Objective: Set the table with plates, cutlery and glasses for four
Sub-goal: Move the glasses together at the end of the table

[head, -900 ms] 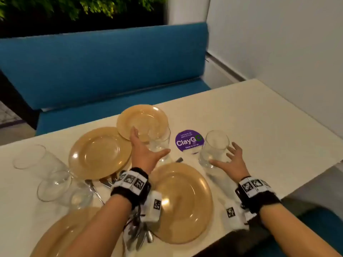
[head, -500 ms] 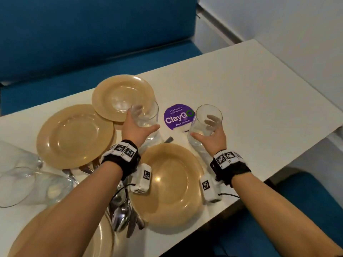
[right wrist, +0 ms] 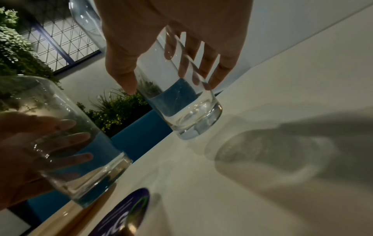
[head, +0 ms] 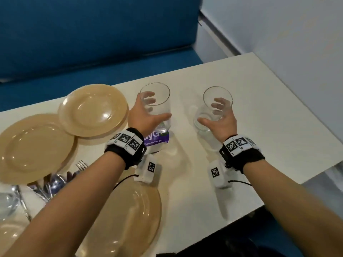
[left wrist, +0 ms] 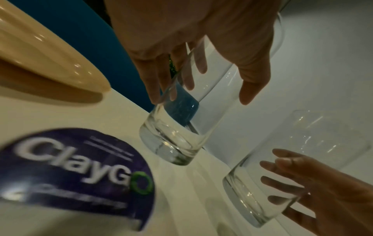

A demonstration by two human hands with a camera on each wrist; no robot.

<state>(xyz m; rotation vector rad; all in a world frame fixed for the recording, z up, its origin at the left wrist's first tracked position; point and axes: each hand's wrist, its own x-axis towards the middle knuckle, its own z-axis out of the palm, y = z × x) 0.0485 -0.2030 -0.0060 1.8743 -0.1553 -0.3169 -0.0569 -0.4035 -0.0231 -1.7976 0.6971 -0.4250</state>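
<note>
My left hand [head: 157,108] grips a clear empty glass [head: 160,89] round its side and holds it just above the white table [head: 259,145], over a purple round sticker [head: 157,140]. The right hand [head: 209,113] grips a second clear glass [head: 219,93] the same way, a hand's width to the right. The left wrist view shows both glasses [left wrist: 181,121] [left wrist: 282,159] tilted, bases off the tabletop. Three tan plates [head: 92,110] [head: 35,147] [head: 130,219] lie to the left and near me. Cutlery [head: 52,184] is heaped between the plates.
Another tan plate [head: 9,236] and a glass on its side [head: 7,201] sit at the left edge. A blue bench [head: 92,43] runs behind the table; a grey wall [head: 278,34] stands on the right. The table's right half is bare white.
Both hands closed round their glasses, then lifted and carried them away from me and to the right, off the plates' side toward the table's far edge.
</note>
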